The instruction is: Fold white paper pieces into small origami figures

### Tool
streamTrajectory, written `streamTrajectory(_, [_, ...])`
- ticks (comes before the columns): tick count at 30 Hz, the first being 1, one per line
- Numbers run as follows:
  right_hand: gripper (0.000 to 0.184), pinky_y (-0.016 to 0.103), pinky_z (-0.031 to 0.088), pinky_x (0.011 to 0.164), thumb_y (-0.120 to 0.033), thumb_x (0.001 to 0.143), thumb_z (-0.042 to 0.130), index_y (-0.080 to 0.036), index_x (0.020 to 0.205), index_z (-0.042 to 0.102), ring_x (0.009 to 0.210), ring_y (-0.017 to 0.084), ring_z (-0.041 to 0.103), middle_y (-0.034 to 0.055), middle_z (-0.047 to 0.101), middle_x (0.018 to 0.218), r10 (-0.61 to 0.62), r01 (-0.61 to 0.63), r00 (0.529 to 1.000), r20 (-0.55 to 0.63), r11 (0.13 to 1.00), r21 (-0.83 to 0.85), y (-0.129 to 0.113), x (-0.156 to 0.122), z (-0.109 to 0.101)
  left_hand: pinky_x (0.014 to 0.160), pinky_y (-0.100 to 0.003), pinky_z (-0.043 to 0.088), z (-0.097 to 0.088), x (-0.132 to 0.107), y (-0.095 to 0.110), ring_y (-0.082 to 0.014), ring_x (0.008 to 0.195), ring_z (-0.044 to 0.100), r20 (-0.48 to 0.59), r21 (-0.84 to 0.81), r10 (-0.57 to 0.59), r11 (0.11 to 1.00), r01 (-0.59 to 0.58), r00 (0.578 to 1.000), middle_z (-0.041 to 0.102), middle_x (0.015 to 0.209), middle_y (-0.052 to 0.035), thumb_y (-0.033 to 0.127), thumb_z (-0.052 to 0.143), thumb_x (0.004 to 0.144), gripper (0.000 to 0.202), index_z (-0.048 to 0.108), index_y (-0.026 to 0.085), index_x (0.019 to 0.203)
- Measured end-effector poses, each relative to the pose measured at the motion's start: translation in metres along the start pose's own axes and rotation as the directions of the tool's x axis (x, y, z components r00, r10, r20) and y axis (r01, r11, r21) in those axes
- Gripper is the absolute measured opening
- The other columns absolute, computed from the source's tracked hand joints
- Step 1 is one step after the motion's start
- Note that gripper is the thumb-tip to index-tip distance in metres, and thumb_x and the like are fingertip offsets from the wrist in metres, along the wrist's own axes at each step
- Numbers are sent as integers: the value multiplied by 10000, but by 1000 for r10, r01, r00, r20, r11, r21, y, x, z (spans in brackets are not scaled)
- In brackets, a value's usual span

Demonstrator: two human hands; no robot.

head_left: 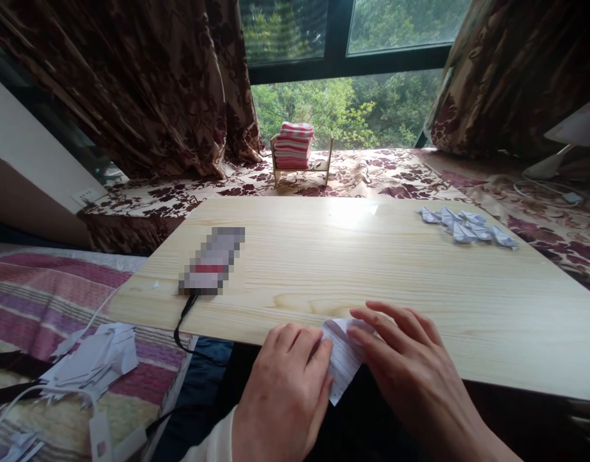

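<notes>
A small piece of white paper (344,359), printed with faint lines and folded to a point at the bottom, is held at the table's near edge. My left hand (285,385) is closed on its left side, thumb along the front. On the paper's right side, my right hand (410,359) pinches the upper corner between thumb and forefinger, its other fingers stretched out above the table. The right thumb is partly hidden behind the hand. Several folded white paper pieces (468,226) lie grouped at the table's far right.
The wooden table (285,256) carries a blurred-out phone-like device (213,260) with a black strap (180,324). On the bed at left lie loose paper sheets (95,359) and a white power strip (100,436). A small rack with folded striped cloths (294,146) stands by the window.
</notes>
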State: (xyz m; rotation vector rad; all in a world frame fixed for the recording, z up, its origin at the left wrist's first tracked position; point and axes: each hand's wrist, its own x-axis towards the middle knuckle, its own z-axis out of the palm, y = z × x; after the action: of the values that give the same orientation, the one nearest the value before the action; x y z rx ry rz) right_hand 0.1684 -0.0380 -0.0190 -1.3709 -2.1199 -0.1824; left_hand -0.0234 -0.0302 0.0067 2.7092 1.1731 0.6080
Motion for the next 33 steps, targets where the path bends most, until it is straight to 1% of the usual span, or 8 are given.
streamTrajectory(3, [223,421,365,919,-181,929,470,-206,990,682,1126,261,538,64,701,1093,0,0,1000,-13,1000,2,1,-2,1,830,-457,487,-3,4,-1,-263,926,530,19,-18,4,1000,-3,1000,618,1029,-103,148,500,857,272,590,123,1112])
streamTrajectory(7, [217,415,362,924,-182,932,480,-207,980,690,1120,256,535,52,707,1065,13,-12,999,-35,999,51,2,-3,3,817,-420,476,-7,17,-9,-232,893,524,90,-47,19,999,-15,996,608,958,-83,139,442,895,238,604,145,1070])
streamTrajectory(12, [240,420,340,946,-216,952,458,-174,986,692,1124,267,521,69,702,1080,17,-14,999,-41,998,55,2,-2,3,804,-427,458,-3,27,-14,-236,873,511,123,78,97,991,-107,988,599,922,-83,132,432,899,263,608,138,1094])
streamTrajectory(16, [278,415,341,938,-205,958,428,-138,971,698,1129,276,501,117,678,1107,-5,6,999,-47,1000,16,2,-3,1,816,-436,446,1,27,-13,-235,867,511,114,126,128,982,-142,985,601,918,-81,151,425,909,252,610,126,1078])
streamTrajectory(20, [282,425,330,942,-194,950,430,-126,1004,698,1101,282,503,125,681,1060,-28,28,999,-24,1000,2,2,-7,0,826,-438,443,0,25,-13,-236,870,513,109,138,129,980,-143,986,603,922,-79,159,430,909,251,607,129,1084])
streamTrajectory(25, [339,419,324,947,-55,898,421,-149,1100,677,1108,268,500,100,677,1088,-29,28,999,25,999,21,4,-12,0,847,-448,444,3,23,-6,-243,878,523,103,152,108,981,-122,989,620,936,-82,135,446,893,265,603,118,1106])
streamTrajectory(29, [379,424,324,932,-13,855,427,-174,1071,694,1108,275,499,86,684,1084,-12,12,999,30,1000,27,7,-9,-3,821,-432,452,7,20,4,-240,859,528,39,144,73,987,-78,997,628,922,-80,116,456,877,235,619,115,1046])
streamTrajectory(33, [423,398,338,929,20,826,419,-168,1094,686,1113,260,487,94,664,1109,2,-4,999,42,999,52,8,-8,-3,813,-429,444,1,20,2,-230,834,529,-11,92,60,994,-58,998,625,879,-70,132,463,882,210,622,132,1018])
